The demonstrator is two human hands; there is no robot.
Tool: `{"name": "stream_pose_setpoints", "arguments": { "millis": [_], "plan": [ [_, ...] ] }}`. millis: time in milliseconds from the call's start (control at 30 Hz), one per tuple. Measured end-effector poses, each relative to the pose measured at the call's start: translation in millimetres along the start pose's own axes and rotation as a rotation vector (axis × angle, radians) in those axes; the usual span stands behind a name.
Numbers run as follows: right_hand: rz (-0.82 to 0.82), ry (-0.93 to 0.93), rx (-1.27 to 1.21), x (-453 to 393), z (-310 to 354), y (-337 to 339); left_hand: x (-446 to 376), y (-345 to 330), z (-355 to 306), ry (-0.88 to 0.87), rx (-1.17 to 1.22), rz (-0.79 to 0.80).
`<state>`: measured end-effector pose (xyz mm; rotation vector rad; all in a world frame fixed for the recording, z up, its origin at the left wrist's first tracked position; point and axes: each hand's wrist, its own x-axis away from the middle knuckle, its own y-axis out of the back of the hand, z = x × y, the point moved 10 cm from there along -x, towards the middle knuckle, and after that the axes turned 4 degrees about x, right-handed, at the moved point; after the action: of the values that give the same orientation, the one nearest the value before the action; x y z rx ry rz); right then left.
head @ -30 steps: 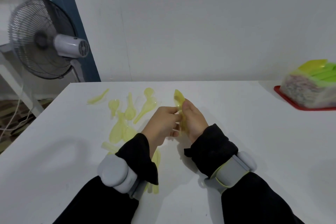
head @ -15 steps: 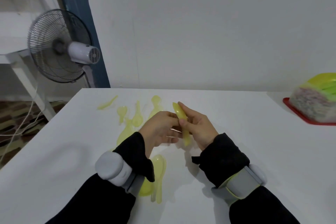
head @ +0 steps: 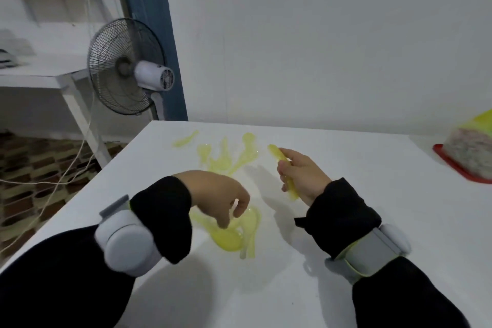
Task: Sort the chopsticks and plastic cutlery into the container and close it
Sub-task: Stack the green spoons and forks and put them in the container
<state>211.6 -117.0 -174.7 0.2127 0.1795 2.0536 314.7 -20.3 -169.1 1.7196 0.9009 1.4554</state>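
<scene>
My right hand (head: 302, 174) is closed around a bunch of translucent yellow plastic spoons (head: 286, 174), their bowls poking out above the fingers. My left hand (head: 221, 196) hangs over a near pile of yellow spoons (head: 239, 234) on the white table (head: 346, 261), fingertips down and touching the top ones; I cannot see a firm grip. More yellow spoons (head: 226, 157) lie scattered farther back, one spoon (head: 185, 140) apart at the left. The container (head: 471, 152), clear with a red base and a yellow-green top, stands at the right edge, partly cut off.
A standing fan (head: 127, 66) is beyond the table's far left corner, with a white cable trailing over the patterned floor. A white wall runs behind the table. A second white table (head: 40, 76) stands at the far left.
My hands have separated: the left one dropped down and toward me onto the near pile of spoons, while the right one kept the bunch of spoons and shifted right. The view tilted up.
</scene>
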Motion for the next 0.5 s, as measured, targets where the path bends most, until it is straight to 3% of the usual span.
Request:
{"name": "stream_pose_setpoints", "arguments": {
  "millis": [133, 300, 367, 500],
  "plan": [
    [0.037, -0.044, -0.060, 8.1, -3.9, -1.7, 13.1, -23.5, 13.7, 0.000, -0.123, -0.015],
    [0.049, -0.134, 0.035, 13.5, -11.5, -10.1, 11.0, -22.7, 20.1, -0.083, -0.026, -0.176],
    [0.089, -0.183, 0.227, 15.1, -19.5, -17.7, 8.7, -19.2, 25.2, -0.102, 0.020, -0.245],
    [0.101, -0.156, 0.840, 18.7, -21.3, -34.6, 6.7, -19.5, 30.4, -0.110, 0.144, -0.302]
  ]
}}
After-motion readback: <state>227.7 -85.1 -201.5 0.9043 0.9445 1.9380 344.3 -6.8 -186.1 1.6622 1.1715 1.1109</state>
